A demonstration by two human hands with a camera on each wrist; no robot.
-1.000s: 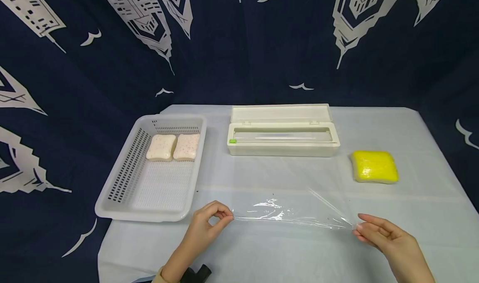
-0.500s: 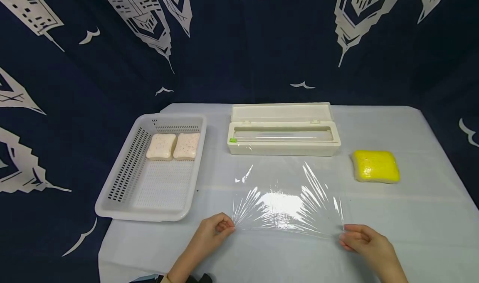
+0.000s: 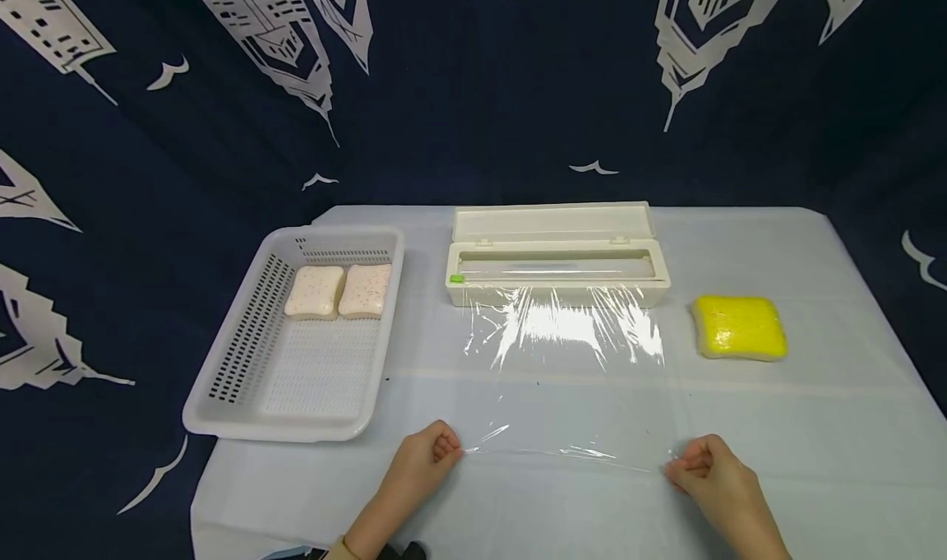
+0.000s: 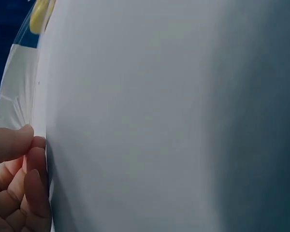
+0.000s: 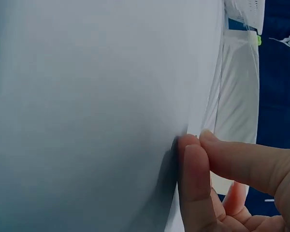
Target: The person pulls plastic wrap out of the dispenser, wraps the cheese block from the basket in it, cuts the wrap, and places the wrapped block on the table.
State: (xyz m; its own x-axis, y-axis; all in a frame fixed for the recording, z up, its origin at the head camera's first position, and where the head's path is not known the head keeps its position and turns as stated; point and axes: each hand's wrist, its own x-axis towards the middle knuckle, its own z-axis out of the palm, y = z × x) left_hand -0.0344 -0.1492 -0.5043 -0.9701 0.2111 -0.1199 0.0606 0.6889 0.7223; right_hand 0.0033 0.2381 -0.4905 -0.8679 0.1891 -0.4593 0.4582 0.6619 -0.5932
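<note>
A clear sheet of plastic wrap (image 3: 562, 330) stretches from the cream wrap dispenser box (image 3: 555, 294), whose lid stands raised, toward the front of the table. My left hand (image 3: 423, 464) pinches its near left corner between thumb and fingers. At the near right corner, my right hand (image 3: 716, 482) pinches the film too. Both wrist views show thumb and fingertips pressed together at the film's edge. To the right lies a yellow block (image 3: 740, 327) with a shiny surface. The roll inside the box shows only in part.
On the left stands a white perforated basket (image 3: 210, 371) with two pale, speckled square blocks (image 3: 316, 292) at its back. A white cloth covers the table (image 3: 836, 412). Behind it hangs a dark blue curtain (image 3: 473, 116) with white print.
The film has come lower and flatter, and its bright glare now lies near the box. My right hand has moved left. My left hand has shifted slightly nearer the front edge.
</note>
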